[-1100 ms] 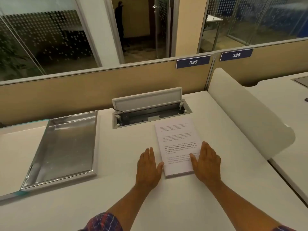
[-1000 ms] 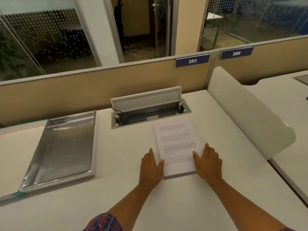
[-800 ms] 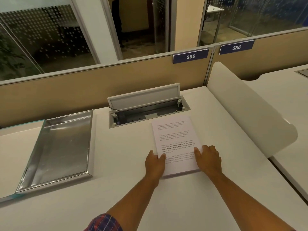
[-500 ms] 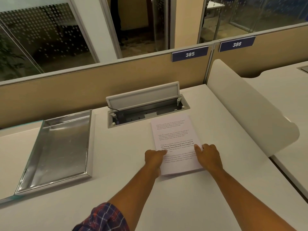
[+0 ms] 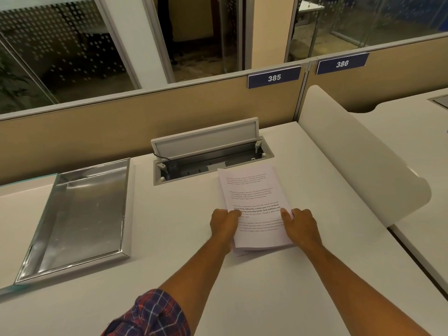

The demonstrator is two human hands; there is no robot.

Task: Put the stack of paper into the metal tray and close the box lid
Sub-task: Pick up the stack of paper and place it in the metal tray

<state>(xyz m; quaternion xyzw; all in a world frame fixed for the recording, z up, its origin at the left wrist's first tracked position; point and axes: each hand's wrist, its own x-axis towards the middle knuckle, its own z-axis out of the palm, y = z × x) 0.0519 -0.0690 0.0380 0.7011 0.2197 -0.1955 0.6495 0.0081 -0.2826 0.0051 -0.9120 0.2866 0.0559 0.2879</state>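
Note:
A stack of printed white paper (image 5: 252,192) lies on the white desk, just in front of the cable box. My left hand (image 5: 224,223) grips its left edge, thumb on the top sheet. My right hand (image 5: 301,226) grips its right edge the same way. The near end of the stack looks slightly raised off the desk. The shiny metal tray (image 5: 124,209) sits empty at the left of the desk. The recessed cable box (image 5: 265,155) is set into the desk behind the paper, and its grey lid (image 5: 206,139) stands open, tilted back.
A tan partition (image 5: 97,132) with number plates 385 and 386 closes the back of the desk. A white curved divider panel (image 5: 358,156) borders the right side. A glass-edged panel (image 5: 26,180) lies under the tray's left side.
Both hands went from lying flat beside the stack to curling around its left and right edges. The near end of the stack has lifted a little.

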